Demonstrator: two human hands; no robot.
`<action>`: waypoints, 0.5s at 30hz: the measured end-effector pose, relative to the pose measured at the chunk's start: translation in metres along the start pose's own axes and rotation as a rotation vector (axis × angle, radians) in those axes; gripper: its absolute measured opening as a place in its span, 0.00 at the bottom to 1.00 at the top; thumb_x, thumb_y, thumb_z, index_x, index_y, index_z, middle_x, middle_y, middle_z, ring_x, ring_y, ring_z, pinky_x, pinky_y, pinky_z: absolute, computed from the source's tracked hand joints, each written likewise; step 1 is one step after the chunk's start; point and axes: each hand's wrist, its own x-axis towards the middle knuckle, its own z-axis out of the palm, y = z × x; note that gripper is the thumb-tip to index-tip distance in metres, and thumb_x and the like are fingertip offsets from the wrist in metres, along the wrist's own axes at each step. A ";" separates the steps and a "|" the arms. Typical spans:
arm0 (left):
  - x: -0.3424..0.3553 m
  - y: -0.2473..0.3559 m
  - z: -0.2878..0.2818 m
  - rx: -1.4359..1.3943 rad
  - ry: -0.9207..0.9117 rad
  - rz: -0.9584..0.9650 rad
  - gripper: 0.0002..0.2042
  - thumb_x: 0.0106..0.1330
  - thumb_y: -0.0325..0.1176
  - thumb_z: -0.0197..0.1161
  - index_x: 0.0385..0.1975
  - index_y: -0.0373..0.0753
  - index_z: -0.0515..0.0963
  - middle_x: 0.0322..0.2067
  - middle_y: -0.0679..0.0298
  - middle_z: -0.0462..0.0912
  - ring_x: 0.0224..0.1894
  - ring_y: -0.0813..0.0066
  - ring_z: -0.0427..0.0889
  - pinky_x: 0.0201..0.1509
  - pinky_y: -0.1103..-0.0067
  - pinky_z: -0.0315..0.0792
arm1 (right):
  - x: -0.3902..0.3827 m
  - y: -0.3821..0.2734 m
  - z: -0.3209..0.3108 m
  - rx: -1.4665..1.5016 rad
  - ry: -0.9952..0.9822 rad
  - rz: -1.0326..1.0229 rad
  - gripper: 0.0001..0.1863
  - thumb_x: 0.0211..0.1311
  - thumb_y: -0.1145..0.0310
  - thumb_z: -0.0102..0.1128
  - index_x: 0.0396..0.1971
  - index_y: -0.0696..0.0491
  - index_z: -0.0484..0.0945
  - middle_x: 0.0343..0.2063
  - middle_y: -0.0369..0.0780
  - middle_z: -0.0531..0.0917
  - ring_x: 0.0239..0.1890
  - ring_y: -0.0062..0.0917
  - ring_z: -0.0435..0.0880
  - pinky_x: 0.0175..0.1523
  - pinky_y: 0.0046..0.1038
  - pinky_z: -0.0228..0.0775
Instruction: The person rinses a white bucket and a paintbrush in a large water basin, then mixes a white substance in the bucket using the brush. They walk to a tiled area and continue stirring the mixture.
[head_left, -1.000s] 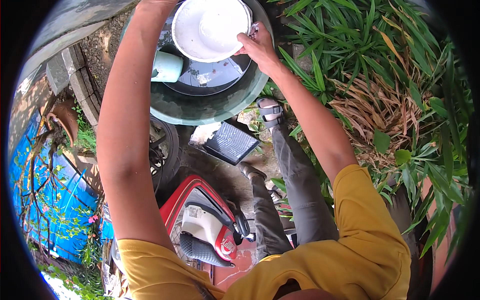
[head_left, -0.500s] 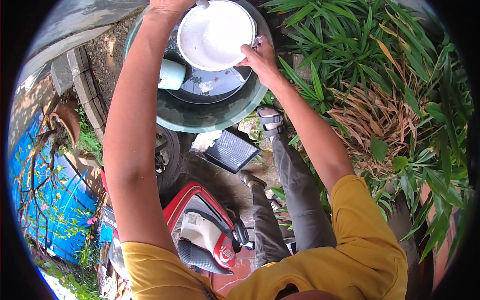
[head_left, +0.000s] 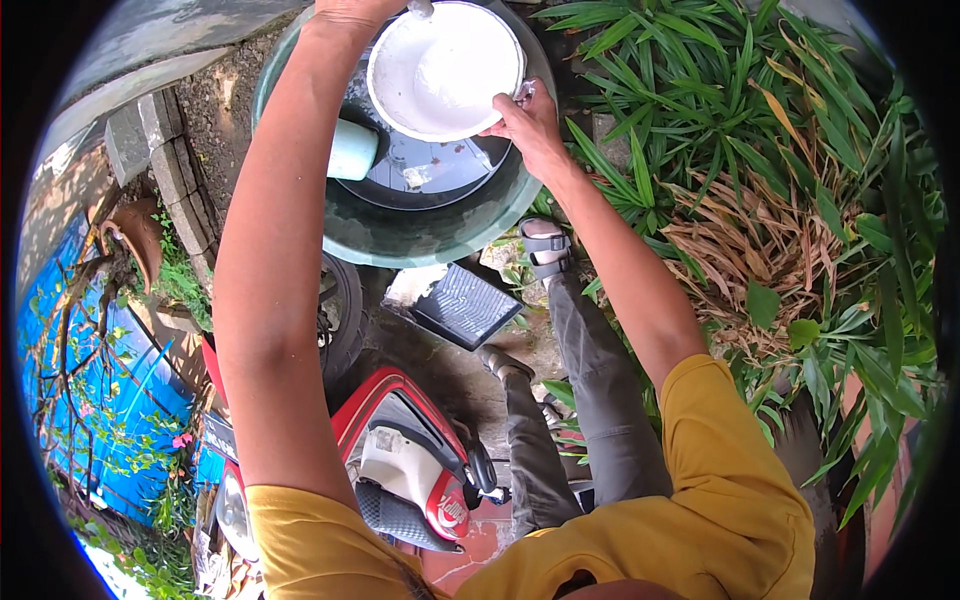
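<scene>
A white plastic bowl (head_left: 446, 70) is tilted over a large round green tub (head_left: 420, 240), its inside facing me. My right hand (head_left: 530, 125) grips the bowl's right rim, thumb on the near edge. At the top edge, my left hand (head_left: 358, 10) is close to the bowl's far left side; its fingers are cut off by the frame. Beside that hand, a small grey rounded end (head_left: 420, 8) pokes over the rim; I cannot make out what it belongs to. Inside the tub are dark water (head_left: 420, 185) with floating bits and a pale aqua container (head_left: 353, 150) lying on its side.
A black ridged tray (head_left: 466, 305) lies on the ground below the tub. A red and white motorbike (head_left: 400, 450) stands close by, its wheel (head_left: 342, 315) near the tub. Leafy plants (head_left: 690, 110) and dry leaves (head_left: 740, 255) crowd the right; grey blocks (head_left: 180, 180) line the left.
The bowl, both hands and the tub appear slightly further right and lower, largely with a small shift of the view. My right hand keeps its hold on the rim.
</scene>
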 end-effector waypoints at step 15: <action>0.002 0.000 -0.007 -0.037 -0.094 -0.174 0.27 0.60 0.45 0.55 0.52 0.33 0.61 0.39 0.46 0.74 0.36 0.49 0.76 0.39 0.67 0.71 | 0.004 0.001 0.004 -0.026 -0.006 0.022 0.16 0.54 0.73 0.55 0.40 0.60 0.62 0.30 0.43 0.77 0.24 0.24 0.80 0.31 0.26 0.78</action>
